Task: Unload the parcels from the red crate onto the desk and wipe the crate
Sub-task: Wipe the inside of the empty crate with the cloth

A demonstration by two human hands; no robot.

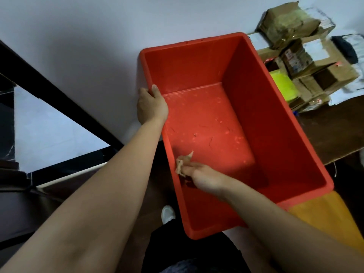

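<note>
The red crate (279,134) fills the middle of the view, holding no parcels, its floor speckled with pale marks and bits of dirt. My left hand (151,104) grips the crate's left rim, thumb inside and fingers outside. My right hand (204,177) reaches inside near the left wall and pinches a small crumpled beige wipe (182,164) against the inner surface. The parcels (307,62), brown cardboard boxes and wrapped packets, are stacked on the dark wooden desk (331,131) at the upper right.
A bright yellow-green packet (282,85) lies between the crate and the boxes. The white wall is behind the crate. A dark railing (59,95) runs diagonally at left. A yellow surface (325,215) shows under the crate's near right corner. My shoe (168,213) is below.
</note>
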